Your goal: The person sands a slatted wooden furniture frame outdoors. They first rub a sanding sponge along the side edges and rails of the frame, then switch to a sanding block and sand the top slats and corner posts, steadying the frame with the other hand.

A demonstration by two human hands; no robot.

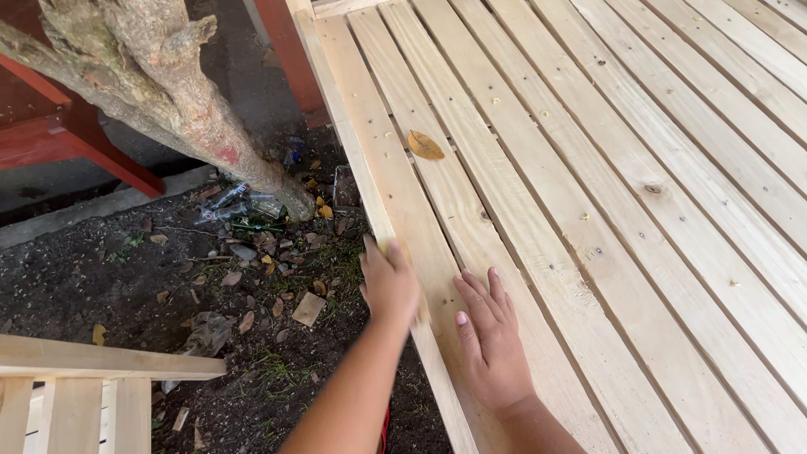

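Head view: left hand (pixel 388 282) blurred, fingers curled over the near left edge of the slatted wooden platform (pixel 639 252); something small may sit under the palm, cannot tell. Both forearms cut off at the bottom frame edge. Edge slat (pixel 395 193) runs long from lower centre up toward the top left of the platform. Right hand (pixel 490 336) lies flat, palm down, fingers loosely spread, on the slats just beside the left. Dry leaf (pixel 424 145) farther up. Tree trunk (pixel 160 92) and littered bottles (pixel 244 206) on dirt beyond the edge.
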